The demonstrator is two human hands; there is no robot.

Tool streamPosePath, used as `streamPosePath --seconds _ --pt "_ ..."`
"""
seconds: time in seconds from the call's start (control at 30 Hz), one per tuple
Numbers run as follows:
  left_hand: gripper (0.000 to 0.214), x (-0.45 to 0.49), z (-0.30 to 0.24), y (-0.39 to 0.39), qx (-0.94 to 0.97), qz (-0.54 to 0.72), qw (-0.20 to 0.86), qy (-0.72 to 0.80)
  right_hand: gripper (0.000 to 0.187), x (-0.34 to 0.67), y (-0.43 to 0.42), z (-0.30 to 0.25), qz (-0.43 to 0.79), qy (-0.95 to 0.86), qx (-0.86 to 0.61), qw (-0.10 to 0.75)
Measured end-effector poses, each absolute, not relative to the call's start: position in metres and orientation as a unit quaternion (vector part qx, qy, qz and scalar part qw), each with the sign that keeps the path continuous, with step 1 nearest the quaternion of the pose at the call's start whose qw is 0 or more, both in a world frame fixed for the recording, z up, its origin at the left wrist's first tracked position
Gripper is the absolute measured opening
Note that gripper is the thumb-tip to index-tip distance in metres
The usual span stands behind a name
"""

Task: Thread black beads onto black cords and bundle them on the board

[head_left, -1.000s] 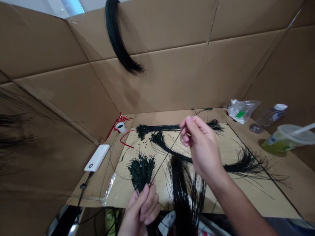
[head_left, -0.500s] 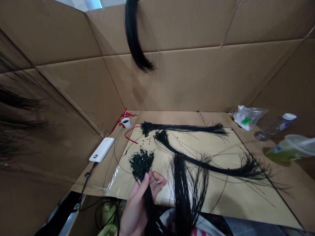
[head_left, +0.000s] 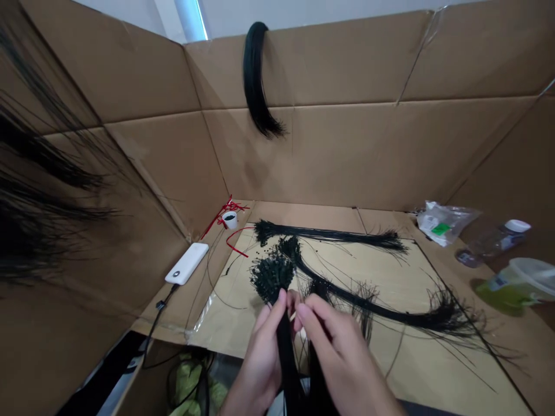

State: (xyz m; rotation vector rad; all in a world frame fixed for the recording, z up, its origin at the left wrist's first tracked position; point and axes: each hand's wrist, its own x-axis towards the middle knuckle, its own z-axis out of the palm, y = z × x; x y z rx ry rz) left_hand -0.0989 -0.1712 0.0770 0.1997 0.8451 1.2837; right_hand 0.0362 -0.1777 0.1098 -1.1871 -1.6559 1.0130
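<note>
Your left hand sits at the bottom centre of the frame, clenched around a bunch of black strands. The thumb runs up the stem and the knobbly dark head fans out just above your fingertips. Your right hand is right beside it, lower centre, fingers curled inward with the tips against the stem just under that head. Whether it is pinching a strand or only resting there, you cannot tell from this angle. The bunch itself stands roughly upright, lifted off the surface, over the near edge of the tan sheet.

Beyond your hands, a long straight bundle lies across the sheet in mid-frame. A curved bundle sweeps from the centre out to the right, its loose ends splayed. A few tiny dark beads lie scattered near the head of the bunch.

At centre left, a white power bank lies with its cable trailing off the edge. Just beyond it are a small white cup and some red ties. On the right edge, a plastic bag, a clear bottle and a lidded cup of green drink stand close together. At the top centre, a hank of black strands hangs over the cardboard wall.
</note>
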Motion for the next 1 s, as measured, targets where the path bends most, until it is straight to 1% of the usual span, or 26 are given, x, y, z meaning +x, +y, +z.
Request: streamPosePath --seconds 0.07,0.13,0.27,0.33,0.43,0.57,0.67,0.73,0.83,0.9,0.93,1.0 --pt "0.041 -0.095 0.076 -0.171 0.056 0.573 0.697 0.427 0.044 0.016 -0.174 0.09 0.351 -0.679 -0.495 0.414" --pt "0.044 -0.093 0.074 -0.17 0.05 0.567 0.688 0.45 0.044 0.006 -0.17 0.076 0.295 -0.7 -0.522 0.387" --pt "0.041 -0.091 0.072 -0.165 0.064 0.568 0.673 0.469 0.046 0.008 -0.165 0.062 0.203 -0.762 -0.55 0.274" --pt "0.04 -0.089 0.073 -0.162 0.062 0.559 0.673 0.48 0.048 0.01 -0.165 0.057 0.157 -0.78 -0.556 0.243" --pt "0.038 -0.086 0.074 -0.157 0.045 0.553 0.681 0.479 0.047 0.01 -0.166 0.047 0.106 -0.779 -0.564 0.253" --pt "0.034 -0.084 0.075 -0.153 0.043 0.549 0.688 0.473 0.042 0.009 -0.167 0.042 0.087 -0.774 -0.562 0.279" --pt "0.036 -0.085 0.071 -0.151 0.083 0.548 0.689 0.467 0.045 0.01 -0.164 0.048 0.12 -0.777 -0.548 0.285" --pt "0.037 -0.088 0.068 -0.151 0.121 0.556 0.672 0.475 0.046 0.01 -0.164 0.053 0.169 -0.771 -0.526 0.316" --pt "0.041 -0.092 0.067 -0.15 0.166 0.568 0.637 0.494 0.042 0.01 -0.171 0.051 0.279 -0.716 -0.509 0.388" --pt "0.042 -0.095 0.07 -0.148 0.194 0.573 0.629 0.488 0.043 0.007 -0.18 0.044 0.373 -0.661 -0.515 0.399" --pt "0.043 -0.097 0.074 -0.147 0.206 0.572 0.632 0.48 0.046 0.006 -0.184 0.04 0.419 -0.633 -0.519 0.393" --pt "0.048 -0.1 0.085 -0.143 0.23 0.561 0.66 0.444 0.059 0.003 -0.192 0.034 0.503 -0.59 -0.504 0.38"
